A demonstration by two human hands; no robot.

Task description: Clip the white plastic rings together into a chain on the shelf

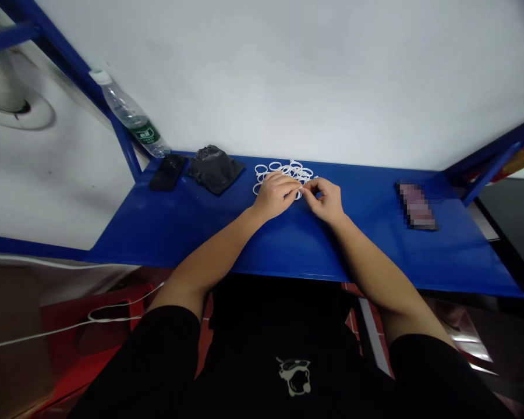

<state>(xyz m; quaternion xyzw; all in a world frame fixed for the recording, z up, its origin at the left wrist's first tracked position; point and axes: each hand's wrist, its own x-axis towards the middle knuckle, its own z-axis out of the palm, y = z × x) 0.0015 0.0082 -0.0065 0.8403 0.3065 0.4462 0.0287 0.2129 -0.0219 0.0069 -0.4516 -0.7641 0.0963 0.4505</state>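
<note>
Several white plastic rings (261, 169) with small tabs lie in a loose cluster at the back middle of the blue shelf. Just in front of them, my left hand (273, 196) is closed, thumb and fingers pinched together. My right hand (326, 200) meets it from the other side, its thumb and index finger also pinching. Between the fingertips shows a bit of a white ring (298, 195), mostly hidden by the fingers. My left hand covers part of the cluster behind it.
On the blue shelf (174, 227), a crumpled black bag (216, 170) and a dark phone-like object (168, 172) lie left. A water bottle (131, 113) leans in the corner. A pixelated flat object (417, 205) lies right. White wall stands behind; a red stool (87, 349) is below left.
</note>
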